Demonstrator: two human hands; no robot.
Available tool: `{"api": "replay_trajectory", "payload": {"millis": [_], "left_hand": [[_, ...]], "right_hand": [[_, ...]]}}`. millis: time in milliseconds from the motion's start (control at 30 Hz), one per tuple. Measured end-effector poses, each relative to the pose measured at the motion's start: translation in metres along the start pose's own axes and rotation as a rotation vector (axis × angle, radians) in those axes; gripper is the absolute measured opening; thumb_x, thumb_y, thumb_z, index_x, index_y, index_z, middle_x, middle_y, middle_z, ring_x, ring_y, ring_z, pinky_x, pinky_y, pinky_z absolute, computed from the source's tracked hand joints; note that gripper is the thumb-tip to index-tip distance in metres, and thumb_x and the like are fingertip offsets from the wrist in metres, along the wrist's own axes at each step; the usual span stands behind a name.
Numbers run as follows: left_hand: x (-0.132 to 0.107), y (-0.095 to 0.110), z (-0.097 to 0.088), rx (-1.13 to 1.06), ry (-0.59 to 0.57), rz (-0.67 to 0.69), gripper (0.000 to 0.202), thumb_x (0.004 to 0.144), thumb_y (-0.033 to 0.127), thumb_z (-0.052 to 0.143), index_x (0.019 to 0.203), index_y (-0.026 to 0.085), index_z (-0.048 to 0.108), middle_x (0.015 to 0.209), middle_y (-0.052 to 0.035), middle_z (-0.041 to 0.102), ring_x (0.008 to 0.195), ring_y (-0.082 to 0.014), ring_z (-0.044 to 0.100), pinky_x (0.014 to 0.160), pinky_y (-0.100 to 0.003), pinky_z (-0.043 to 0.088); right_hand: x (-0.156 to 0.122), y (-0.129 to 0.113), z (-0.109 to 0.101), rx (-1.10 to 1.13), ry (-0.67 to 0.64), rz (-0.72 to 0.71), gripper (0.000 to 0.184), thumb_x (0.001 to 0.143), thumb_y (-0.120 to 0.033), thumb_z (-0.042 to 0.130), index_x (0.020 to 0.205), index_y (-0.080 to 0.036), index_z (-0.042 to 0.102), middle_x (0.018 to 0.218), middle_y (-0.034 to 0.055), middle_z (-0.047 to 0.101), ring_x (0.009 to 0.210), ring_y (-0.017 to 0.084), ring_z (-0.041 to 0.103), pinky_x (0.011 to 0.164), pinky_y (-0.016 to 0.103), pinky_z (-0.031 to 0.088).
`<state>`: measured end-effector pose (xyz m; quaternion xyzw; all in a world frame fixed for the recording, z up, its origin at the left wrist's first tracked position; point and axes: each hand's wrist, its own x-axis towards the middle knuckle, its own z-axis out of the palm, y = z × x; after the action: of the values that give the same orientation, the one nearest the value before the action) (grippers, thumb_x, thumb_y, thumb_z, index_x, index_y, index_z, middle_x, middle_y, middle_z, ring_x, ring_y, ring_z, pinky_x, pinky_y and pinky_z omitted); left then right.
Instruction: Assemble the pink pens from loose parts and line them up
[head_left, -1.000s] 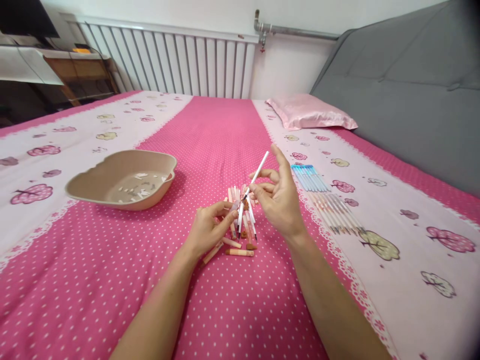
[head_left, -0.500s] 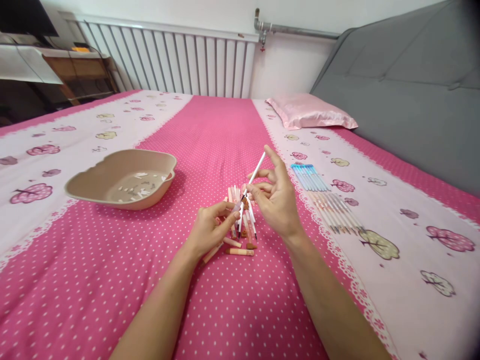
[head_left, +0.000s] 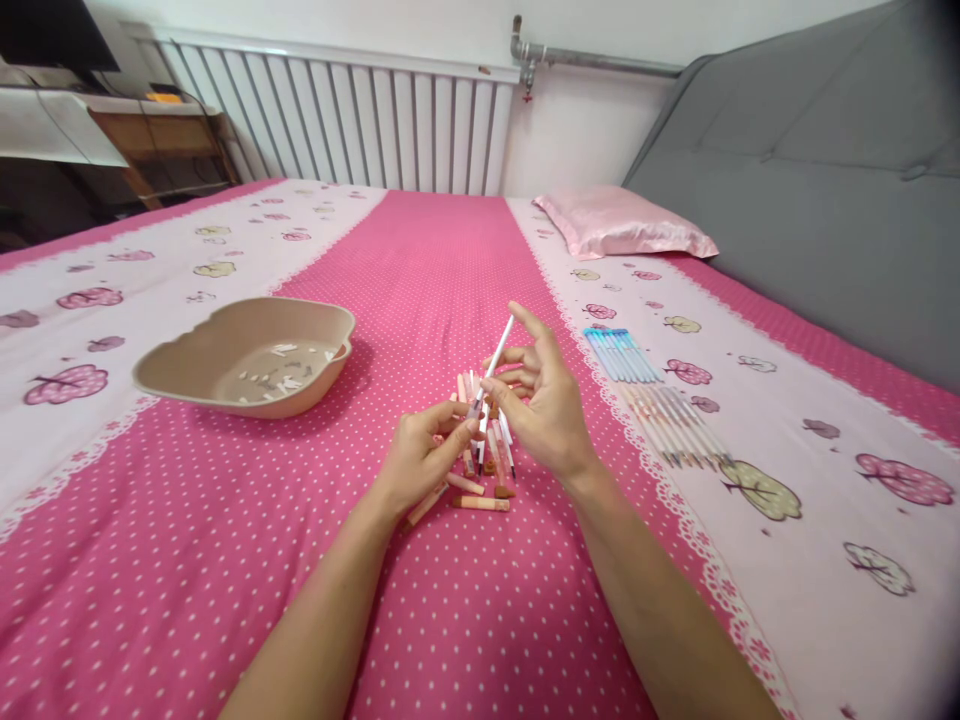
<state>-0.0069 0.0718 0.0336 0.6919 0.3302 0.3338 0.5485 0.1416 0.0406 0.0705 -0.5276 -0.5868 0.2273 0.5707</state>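
My right hand pinches a slim white pen refill between thumb and fingers, its index fingertip resting on the upper end. The refill slants down to the left. Its lower end is in or against a small clear pen piece, which my left hand grips between thumb and fingers. Under both hands lies a loose pile of pen parts: pink barrels, white refills and brown pieces. A cream-and-brown pen barrel rests in front of the pile. My fingers hide part of the heap.
To the left stands a beige basin with small white and grey bits inside. On the right lie a row of blue pens and a row of pale pens. A pink pillow is farther back, beside the grey headboard.
My right hand has moved left and slightly down with the refill, bringing its lower end into or against the clear piece. My left hand has stayed nearly still.
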Motion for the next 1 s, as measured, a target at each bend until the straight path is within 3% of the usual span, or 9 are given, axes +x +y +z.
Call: {"api": "replay_trajectory", "payload": {"millis": [400,667,900,1000], "left_hand": [[-0.0005,0.0010,0.0012,-0.160,-0.011,-0.054,0.039,0.080,0.045,0.056,0.105,0.014,0.058,0.091,-0.0092,0.063,0.076,-0.0221,0.066,0.047,-0.030,0.059],[-0.0007,0.0025,0.0018,-0.175,-0.020,-0.034,0.037,0.081,0.043,0.055,0.105,0.014,0.057,0.084,-0.0055,0.059,0.068,-0.0199,0.065,0.046,-0.034,0.060],[0.0010,0.0010,0.0000,-0.145,0.030,0.025,0.030,0.084,0.039,0.054,0.098,0.013,0.058,0.078,-0.0036,0.059,0.065,-0.0143,0.063,0.051,-0.024,0.057],[0.0017,0.0003,-0.0003,-0.127,0.048,0.043,0.028,0.084,0.038,0.054,0.095,0.013,0.060,0.076,-0.0030,0.059,0.065,-0.0132,0.062,0.052,-0.022,0.056]], "right_hand": [[-0.0013,0.0002,0.0015,-0.004,-0.071,-0.023,0.064,0.081,-0.013,0.052,0.137,-0.034,0.031,0.096,0.0010,0.061,0.079,0.014,0.061,0.071,0.029,0.054],[-0.0020,0.0050,0.0056,0.035,-0.108,-0.057,0.053,0.084,-0.014,0.049,0.133,-0.029,0.037,0.085,-0.0008,0.061,0.073,0.012,0.061,0.067,0.027,0.052],[-0.0008,0.0061,0.0067,-0.005,-0.122,-0.107,0.031,0.087,-0.016,0.047,0.116,-0.024,0.053,0.083,-0.0008,0.062,0.074,0.011,0.062,0.067,0.024,0.048],[-0.0005,0.0047,0.0069,-0.062,-0.124,-0.117,0.032,0.087,-0.015,0.046,0.117,-0.022,0.054,0.083,-0.0007,0.064,0.073,0.010,0.060,0.068,0.024,0.047]]}}
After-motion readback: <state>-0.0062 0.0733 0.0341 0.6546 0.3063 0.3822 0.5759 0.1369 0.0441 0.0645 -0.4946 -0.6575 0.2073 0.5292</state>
